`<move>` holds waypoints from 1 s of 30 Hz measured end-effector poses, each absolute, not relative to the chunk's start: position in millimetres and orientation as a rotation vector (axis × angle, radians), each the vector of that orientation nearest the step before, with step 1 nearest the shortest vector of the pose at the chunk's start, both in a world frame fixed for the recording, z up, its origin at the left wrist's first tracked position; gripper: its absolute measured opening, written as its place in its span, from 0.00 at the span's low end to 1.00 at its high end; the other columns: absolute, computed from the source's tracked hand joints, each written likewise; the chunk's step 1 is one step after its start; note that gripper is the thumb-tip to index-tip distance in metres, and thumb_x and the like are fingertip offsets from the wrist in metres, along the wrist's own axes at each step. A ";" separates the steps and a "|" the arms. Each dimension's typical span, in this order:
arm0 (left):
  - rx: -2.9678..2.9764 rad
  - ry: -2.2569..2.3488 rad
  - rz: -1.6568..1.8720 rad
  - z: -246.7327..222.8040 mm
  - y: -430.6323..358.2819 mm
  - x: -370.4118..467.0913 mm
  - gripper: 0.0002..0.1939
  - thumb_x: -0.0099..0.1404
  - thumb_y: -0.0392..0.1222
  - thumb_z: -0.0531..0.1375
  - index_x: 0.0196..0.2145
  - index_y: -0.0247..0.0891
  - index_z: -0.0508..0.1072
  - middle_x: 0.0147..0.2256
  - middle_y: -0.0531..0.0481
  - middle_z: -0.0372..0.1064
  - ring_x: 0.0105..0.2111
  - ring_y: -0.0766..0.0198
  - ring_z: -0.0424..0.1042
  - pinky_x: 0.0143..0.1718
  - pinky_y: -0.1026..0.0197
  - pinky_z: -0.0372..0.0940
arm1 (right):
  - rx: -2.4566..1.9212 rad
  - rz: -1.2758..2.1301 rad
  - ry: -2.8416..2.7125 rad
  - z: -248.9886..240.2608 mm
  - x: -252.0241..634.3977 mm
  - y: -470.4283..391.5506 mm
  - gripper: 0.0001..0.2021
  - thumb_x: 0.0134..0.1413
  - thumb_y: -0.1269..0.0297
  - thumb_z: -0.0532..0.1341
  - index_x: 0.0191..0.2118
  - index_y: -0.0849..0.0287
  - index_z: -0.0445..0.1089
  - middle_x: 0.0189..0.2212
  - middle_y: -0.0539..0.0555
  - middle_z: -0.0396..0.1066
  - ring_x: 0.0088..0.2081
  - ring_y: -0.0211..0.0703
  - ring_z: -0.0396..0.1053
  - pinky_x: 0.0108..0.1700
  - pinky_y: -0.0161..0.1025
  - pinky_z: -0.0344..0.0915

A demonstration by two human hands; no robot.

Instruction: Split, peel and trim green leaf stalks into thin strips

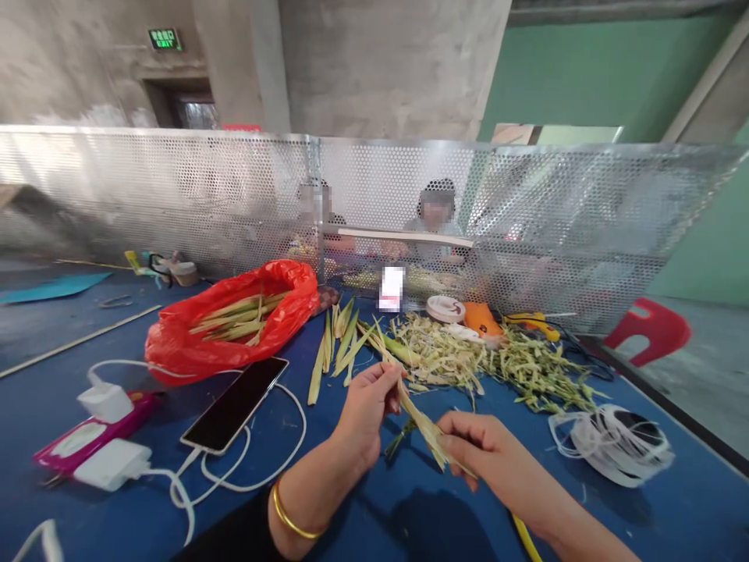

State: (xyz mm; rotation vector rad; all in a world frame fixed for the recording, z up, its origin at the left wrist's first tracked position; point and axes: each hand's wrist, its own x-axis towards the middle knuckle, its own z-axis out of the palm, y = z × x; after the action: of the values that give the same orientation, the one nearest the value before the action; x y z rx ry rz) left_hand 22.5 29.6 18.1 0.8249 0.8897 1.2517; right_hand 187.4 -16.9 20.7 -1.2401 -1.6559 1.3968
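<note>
A bundle of pale, straw-coloured leaf strips (424,421), much like corn husk, runs slantwise between my hands above the blue table. My left hand (368,402) pinches its upper part between thumb and fingers. Lower down, my right hand (477,445) grips the spread, frayed end. A small dark green sprig (402,437) shows just under the strips; whether it is joined to them I cannot tell. Several longer flat leaves (345,347) lie beyond my left hand. Past the strips is a heap of pale shreds (445,355), beside a greener heap of scraps (538,367).
At left are a red plastic bag (234,363) of leaves, a phone (237,406) with a looping white cable, and a purple power strip (97,437) with chargers. A coil of white cord (614,445) lies right. A perforated metal screen (234,203) edges the table; people sit behind it.
</note>
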 end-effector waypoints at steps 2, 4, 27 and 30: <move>0.837 0.872 1.301 17.6 30.8 22.0 0.12 0.55 0.47 0.62 0.25 0.34 0.70 0.17 0.57 0.62 0.15 0.76 0.53 0.19 0.70 0.50 | -1.221 1.410 -1.653 19.3 187.7 -16.9 0.14 0.53 0.55 0.58 0.24 0.59 0.64 0.18 0.46 0.62 0.19 0.33 0.58 0.23 0.30 0.57; 0.821 0.881 1.310 17.7 31.2 21.4 0.13 0.55 0.49 0.62 0.27 0.34 0.71 0.18 0.57 0.63 0.16 0.76 0.55 0.19 0.70 0.50 | -1.228 1.403 -1.636 16.9 187.7 -15.8 0.16 0.52 0.52 0.58 0.24 0.59 0.63 0.18 0.46 0.62 0.19 0.33 0.58 0.23 0.31 0.57; 1.005 0.921 1.061 17.3 22.8 26.5 0.18 0.52 0.54 0.63 0.22 0.36 0.68 0.19 0.54 0.65 0.19 0.71 0.63 0.22 0.68 0.56 | -1.223 1.270 -1.360 21.5 184.9 -12.5 0.11 0.48 0.56 0.62 0.31 0.59 0.72 0.24 0.49 0.71 0.23 0.36 0.64 0.30 0.33 0.61; 0.927 0.964 1.104 17.8 25.5 24.2 0.17 0.53 0.54 0.62 0.23 0.36 0.69 0.21 0.54 0.66 0.20 0.71 0.64 0.22 0.69 0.57 | -1.202 1.268 -1.332 24.6 184.2 -13.5 0.11 0.46 0.57 0.64 0.31 0.60 0.73 0.25 0.50 0.72 0.23 0.36 0.64 0.29 0.33 0.60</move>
State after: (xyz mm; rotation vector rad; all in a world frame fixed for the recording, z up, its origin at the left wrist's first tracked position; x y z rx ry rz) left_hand 24.2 25.5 17.8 0.9270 0.9642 1.1042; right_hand 184.2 -13.5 24.6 -1.2019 -1.3319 1.2675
